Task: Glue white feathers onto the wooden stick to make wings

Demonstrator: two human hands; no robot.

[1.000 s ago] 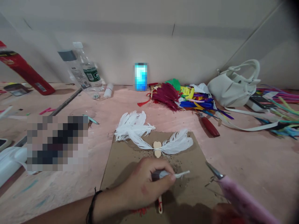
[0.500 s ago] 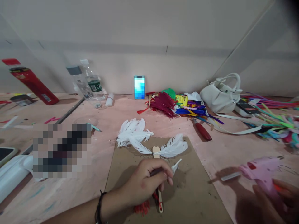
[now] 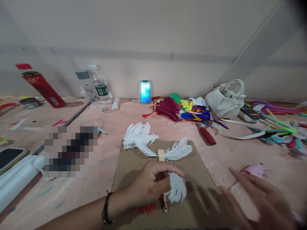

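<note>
A white feather (image 3: 177, 188) is pinched between the thumb and fingers of the left hand (image 3: 150, 185), which are closed on its base, over a cardboard sheet (image 3: 203, 174) on the near side of the desk (image 3: 129, 111). A wooden stick (image 3: 161, 154) is partly covered by the same hand; at its far end, a white plume (image 3: 180, 150) is laid to the right and a heap of white feathers (image 3: 137, 134) to the left. The right hand (image 3: 261, 195) is blurred at the near right, its fingers spread apart — whether anything is touched cannot be told. Beside it, a pink glue gun (image 3: 254, 170) is partly hidden. Coloured feathers (image 3: 168, 108) are piled farther back — between a phone (image 3: 145, 92) and a white bag (image 3: 224, 103).
</note>
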